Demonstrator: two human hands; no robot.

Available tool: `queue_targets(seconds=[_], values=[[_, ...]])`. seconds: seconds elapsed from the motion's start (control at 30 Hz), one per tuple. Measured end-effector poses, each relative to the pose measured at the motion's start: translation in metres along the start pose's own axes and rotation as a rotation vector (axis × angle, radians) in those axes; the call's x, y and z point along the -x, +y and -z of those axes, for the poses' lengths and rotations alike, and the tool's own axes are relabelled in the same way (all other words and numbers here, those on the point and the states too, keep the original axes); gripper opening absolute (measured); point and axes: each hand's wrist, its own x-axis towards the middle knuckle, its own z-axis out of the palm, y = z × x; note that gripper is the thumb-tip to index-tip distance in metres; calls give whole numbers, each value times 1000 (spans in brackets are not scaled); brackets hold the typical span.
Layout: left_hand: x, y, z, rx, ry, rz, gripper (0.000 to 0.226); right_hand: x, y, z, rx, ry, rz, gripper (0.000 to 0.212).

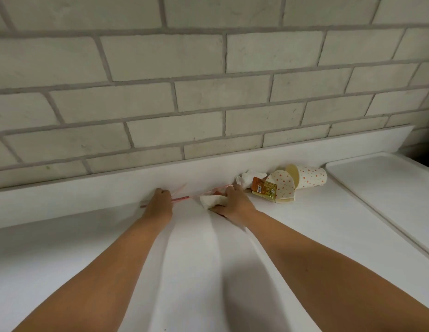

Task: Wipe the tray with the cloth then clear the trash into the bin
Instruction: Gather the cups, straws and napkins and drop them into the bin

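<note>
Both my arms reach across the white counter toward its back ledge. My left hand point(159, 201) is closed around a pink straw point(181, 199) that lies along the ledge. My right hand point(233, 202) grips a crumpled white napkin point(209, 201) together with a small orange scrap. To the right lies more trash: another crumpled napkin point(248, 177), an orange sauce packet point(265, 189) and two dotted paper cups point(310, 176) on their sides. A white tray point(385, 185) rests flat at the far right. No cloth or bin is in view.
A pale brick wall point(208, 80) rises behind a low white backsplash ledge point(89, 185). The counter surface point(196, 259) stretches between my forearms toward me. The counter's right end drops into a dark gap beyond the tray.
</note>
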Motion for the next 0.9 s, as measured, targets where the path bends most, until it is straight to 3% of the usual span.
queue_targets(seconds=[0.07, 0.3, 0.4, 0.57, 0.63, 0.7, 0.8, 0.9], values=[[-1, 0, 5, -10, -54, 8, 27, 0, 1, 5, -22, -54, -37, 69], [17, -1, 14, -92, -313, -139, 23, 16, 8, 9, 29, -149, -19, 61], [31, 0, 15, -144, -314, -193, 28, 24, 11, 11, 61, -160, -4, 62], [49, 2, 18, -152, -285, -223, 8, 40, 15, 11, 147, -131, -26, 61], [53, -4, 18, -74, -286, -187, 3, 46, 17, 15, 19, -149, -34, 56], [57, -9, 19, -22, -278, -155, 7, 55, 21, 28, -216, -178, -44, 38], [62, -8, 20, -86, -270, -168, 8, 65, 26, 54, -468, -162, -93, 19], [61, -3, 20, -114, -272, -152, 26, 68, 37, 71, -567, -159, -180, 27]])
